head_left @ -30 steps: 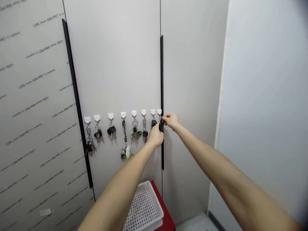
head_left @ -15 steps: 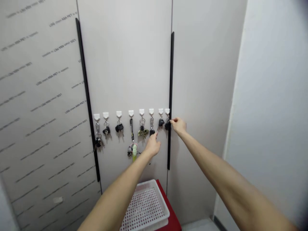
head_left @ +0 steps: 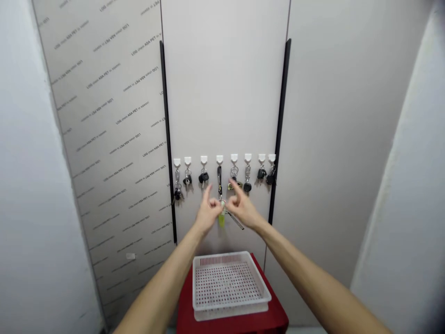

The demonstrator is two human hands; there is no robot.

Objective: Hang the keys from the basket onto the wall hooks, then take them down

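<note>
Several key bunches hang in a row from white hooks on a pale cabinet panel. My left hand (head_left: 207, 213) is just left of the long central black lanyard (head_left: 219, 180), its index finger pointing up and its other fingers partly curled. On the other side, my right hand (head_left: 243, 208) has its index finger stretched up and left, in front of the brass-coloured keys (head_left: 235, 185). Between the hands dangles a lime-green tag (head_left: 221, 221), partly covered near its ring. Neither hand visibly grips anything, though contact with the ring cannot be made out.
Below the hooks, a white perforated plastic basket (head_left: 231, 306) rests on a red stand (head_left: 278, 320). Long black handles (head_left: 167, 139) run down both sides of the middle panel. White walls border the space left and right.
My right hand has left the rightmost keys and moved toward the central lanyard. My left hand has also come beside that lanyard. The view has shifted left, bringing the whole basket into sight.
</note>
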